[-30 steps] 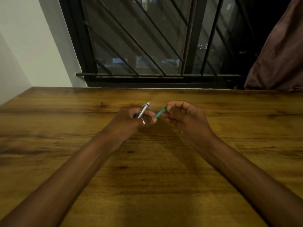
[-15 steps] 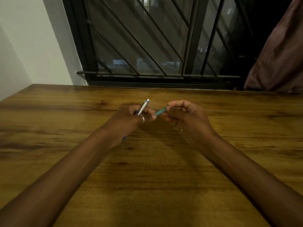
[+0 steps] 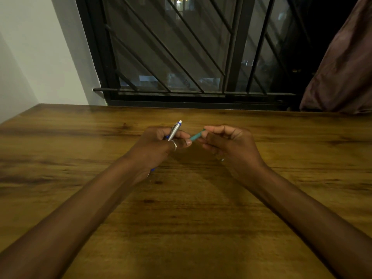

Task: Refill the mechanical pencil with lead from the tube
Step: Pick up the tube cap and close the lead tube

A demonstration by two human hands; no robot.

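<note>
My left hand [image 3: 159, 147] is closed around a silver and blue mechanical pencil [image 3: 175, 130], whose white-capped top end sticks up and away from me; its lower part is hidden in my palm. My right hand [image 3: 227, 143] pinches a thin teal lead tube [image 3: 196, 135], which slants down to the left. The tube's lower end meets my left thumb and forefinger tips. Both hands hover close together above the middle of the wooden table [image 3: 181, 218].
A barred dark window [image 3: 181, 57] runs along the table's far edge. A brown curtain [image 3: 346, 67] hangs at the far right. A white wall [image 3: 40, 57] closes the left side.
Both hands stay together in nearly the same pose. The view has shifted slightly, and the pencil's top end stands a little more upright.
</note>
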